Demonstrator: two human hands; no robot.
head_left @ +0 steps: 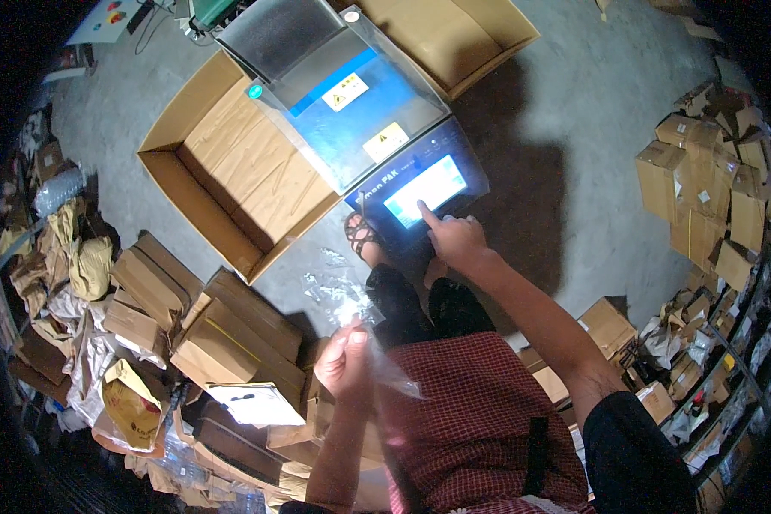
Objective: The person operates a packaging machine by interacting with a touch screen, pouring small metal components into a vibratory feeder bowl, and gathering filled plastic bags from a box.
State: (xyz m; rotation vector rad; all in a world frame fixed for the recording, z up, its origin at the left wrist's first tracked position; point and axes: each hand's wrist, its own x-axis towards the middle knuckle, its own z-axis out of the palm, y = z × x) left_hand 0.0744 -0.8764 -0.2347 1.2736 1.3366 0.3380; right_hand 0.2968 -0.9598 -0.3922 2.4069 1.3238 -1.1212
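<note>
Crumpled clear plastic film [341, 295] is pinched between the thumb and fingers of my left hand [343, 360]. Part of it sticks up past the fingertips, and a loose end hangs down by the checked red apron [488, 411]. My right hand [456, 240] has its index finger stretched out to the lit touchscreen [427, 190], with the tip at the screen's lower middle. Its other fingers are curled in, and I see nothing held there. The screen is on the sloped front of a blue and grey machine [334, 128] with yellow warning labels.
An open cardboard box [231, 167] is left of the machine, another [454, 38] behind it. Cardboard boxes [240, 330] and paper crowd the left; a paper sheet [257, 403] lies on them. More boxes [702, 180] are piled at the right. Grey concrete floor [600, 94] shows between.
</note>
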